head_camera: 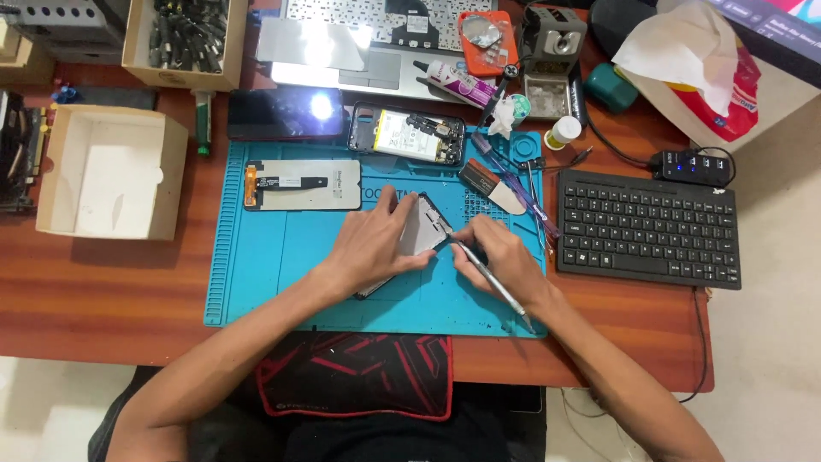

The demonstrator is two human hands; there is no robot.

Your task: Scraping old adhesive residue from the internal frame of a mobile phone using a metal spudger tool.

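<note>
One wooden desk [103, 291] fills the frame; 1 blue work mat [256, 274] lies at centre. Two keyboards: a black one [648, 225] centre-right and a laptop's [376, 17] at top, cut off by the frame edge. Two cardboard boxes at upper left: an open white-lined one [111, 171] and one w/ dark cables [184, 38], contents hard to make out. Three phone parts on or near the mat: dark screen [286, 112], opened phone body [406, 134], display panel w/ flex cable [304, 185]. A 4th, the phone frame [419, 235], sits mid-mat, mostly hidden under the left hand [372, 248], which lies flat, fingers spread, pressing it. Right hand [500, 261] is closed round 1 metal tool [487, 274], tip at the frame's upper edge.
</note>
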